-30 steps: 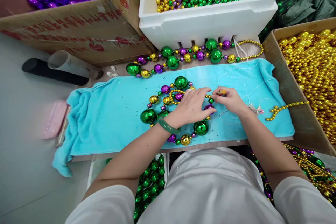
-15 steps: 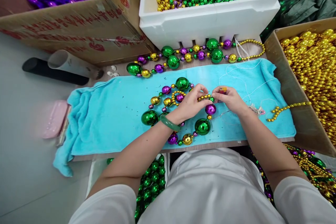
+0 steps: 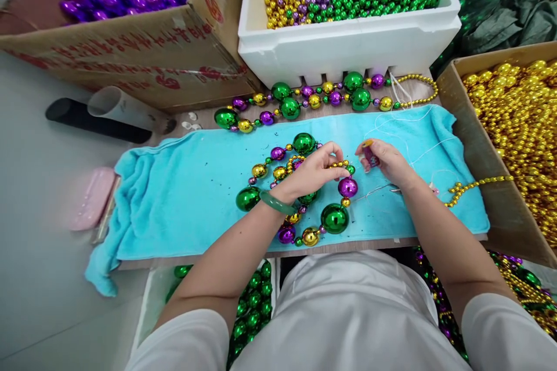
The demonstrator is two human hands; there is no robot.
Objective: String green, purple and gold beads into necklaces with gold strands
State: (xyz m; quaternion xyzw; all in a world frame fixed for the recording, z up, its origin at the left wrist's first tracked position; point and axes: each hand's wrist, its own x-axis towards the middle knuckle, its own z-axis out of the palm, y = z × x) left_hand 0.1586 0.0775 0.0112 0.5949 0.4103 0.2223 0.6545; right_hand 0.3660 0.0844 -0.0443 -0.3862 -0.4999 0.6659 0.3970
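Note:
My left hand [image 3: 322, 168], with a green bangle at its wrist, pinches the small gold-bead strand of a bead necklace [image 3: 335, 218]. The necklace, of green, purple and gold balls, lies looped on a turquoise towel [image 3: 174, 197]; my left hand and forearm hide part of it. A small green bead [image 3: 350, 169] shows just beyond my left fingertips. To the right, my right hand [image 3: 383, 159] is closed around a small dark-red lighter [image 3: 371, 156] with a yellowish end, apart from the beads.
Another bead necklace [image 3: 289, 108] lies along the towel's back edge. Behind stand a white foam box [image 3: 348, 46] of small beads and a carton [image 3: 130, 64] of purple ones. Gold beads fill a carton [image 3: 483, 145] at right; a gold strand [image 3: 483, 181] trails out. Loose white thread [image 3: 409, 142] lies nearby.
My right hand has drawn slightly away from the strand and turned, showing more of the lighter. My left hand keeps its pinch on the necklace. The view has shifted slightly.

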